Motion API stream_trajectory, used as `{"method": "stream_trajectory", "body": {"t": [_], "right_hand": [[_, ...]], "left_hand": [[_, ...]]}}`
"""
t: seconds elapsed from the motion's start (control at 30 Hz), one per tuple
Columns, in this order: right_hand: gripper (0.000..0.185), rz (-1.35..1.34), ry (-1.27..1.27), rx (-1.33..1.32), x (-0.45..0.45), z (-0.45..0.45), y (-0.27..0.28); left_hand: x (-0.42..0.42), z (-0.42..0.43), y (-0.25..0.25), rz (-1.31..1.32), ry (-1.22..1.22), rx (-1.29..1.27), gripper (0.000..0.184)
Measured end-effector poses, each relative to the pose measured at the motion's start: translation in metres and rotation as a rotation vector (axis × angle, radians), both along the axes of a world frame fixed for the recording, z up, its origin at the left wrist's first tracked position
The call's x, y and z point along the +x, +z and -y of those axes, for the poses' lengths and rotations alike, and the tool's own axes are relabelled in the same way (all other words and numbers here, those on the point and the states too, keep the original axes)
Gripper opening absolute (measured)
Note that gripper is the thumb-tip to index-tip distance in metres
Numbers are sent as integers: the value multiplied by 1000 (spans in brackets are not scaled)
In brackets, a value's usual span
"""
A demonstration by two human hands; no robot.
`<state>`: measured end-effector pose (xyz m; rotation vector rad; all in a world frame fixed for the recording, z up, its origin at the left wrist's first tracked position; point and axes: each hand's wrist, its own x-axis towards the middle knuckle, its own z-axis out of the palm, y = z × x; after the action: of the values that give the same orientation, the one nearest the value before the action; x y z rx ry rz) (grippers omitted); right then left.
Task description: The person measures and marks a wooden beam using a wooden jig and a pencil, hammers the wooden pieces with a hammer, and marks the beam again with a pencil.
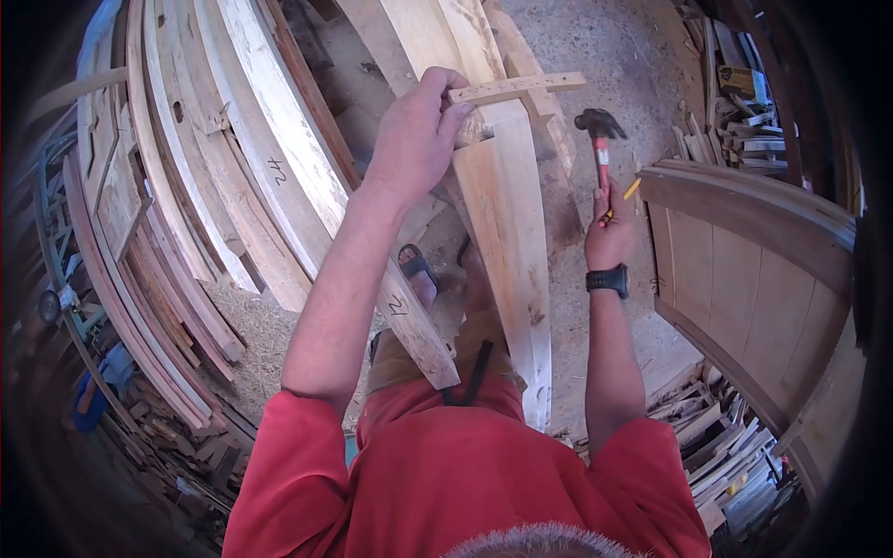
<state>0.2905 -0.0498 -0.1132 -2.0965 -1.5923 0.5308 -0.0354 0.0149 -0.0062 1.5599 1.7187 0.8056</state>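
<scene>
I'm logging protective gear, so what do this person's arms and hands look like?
Short red sleeves leave both forearms bare. The left hand and right hand are ungloved; a black wristwatch circles the right wrist.

Handwritten in dark strokes on a pale sawn plank point(263, 139), well to the left of the claw hammer point(602, 163): a two-digit number, apparently "24", turned sideways. Handwritten likewise on a narrow plank point(417, 337), to the lower left of the claw hammer: a second two-digit number, also turned; possibly "12" or "22", exact reading uncertain. Printed in dark characters on a yellow carton point(738, 80), to the upper right of the claw hammer: lettering too small to read.
</scene>
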Motion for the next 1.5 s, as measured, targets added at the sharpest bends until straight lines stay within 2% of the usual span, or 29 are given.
{"method": "stream_trajectory", "body": {"t": [0.03,0.07,0.13,0.37,0.43,0.5,0.63,0.7,0.73,0.8,0.93,1.0,1.03,1.1,1.13,1.2,1.23,1.3,1.43,1.5], "right_hand": [[35,49,22,13,-4,2,-7],[36,98,44,25,-6,5,-12],[38,76,50,-22,-10,8,-18],[40,250,167,-113,-32,-2,-19],[40,288,184,-152,-33,-4,-23],[40,265,222,-57,-31,0,-33],[40,150,241,-31,-25,-3,-36],[37,144,198,343,-27,-18,-26],[37,143,200,341,-33,-29,-9],[37,-638,140,156,-57,-55,38],[38,-774,171,169,-95,-89,82],[39,-606,231,42,-100,-102,83],[39,-605,235,43,-103,-108,74],[42,-633,314,222,-114,-112,61],[42,-633,319,220,-117,-112,63],[46,-929,132,-24,-127,-110,69],[46,-926,134,-26,-130,-110,68],[45,-672,113,-71,-136,-112,67],[46,-747,95,-79,-140,-109,65],[47,-524,156,121,-144,-110,55]], "left_hand": [[-1,1,0,139,36,-106,21],[-3,0,-1,134,35,-110,21],[-7,-3,0,317,52,-196,21],[-10,-9,8,287,-14,-220,24],[-10,-8,12,399,43,-302,27],[-12,-10,8,425,48,-301,28],[-16,-10,6,430,42,-313,30],[-19,-9,-2,404,30,-290,31],[-20,-8,-6,377,17,-270,31],[-17,-5,-6,396,36,-266,32],[-10,-4,-7,474,65,-207,33],[-10,-3,-7,460,71,-204,32],[-9,-3,-6,447,74,-203,31],[-7,-1,-1,439,87,-224,31],[-7,1,2,428,100,-245,32],[-7,3,-1,402,96,-224,33],[-6,4,-3,376,85,-206,33],[-4,6,-7,367,101,-197,34],[2,11,-12,291,156,-158,33],[7,15,-14,281,188,-145,33]]}}
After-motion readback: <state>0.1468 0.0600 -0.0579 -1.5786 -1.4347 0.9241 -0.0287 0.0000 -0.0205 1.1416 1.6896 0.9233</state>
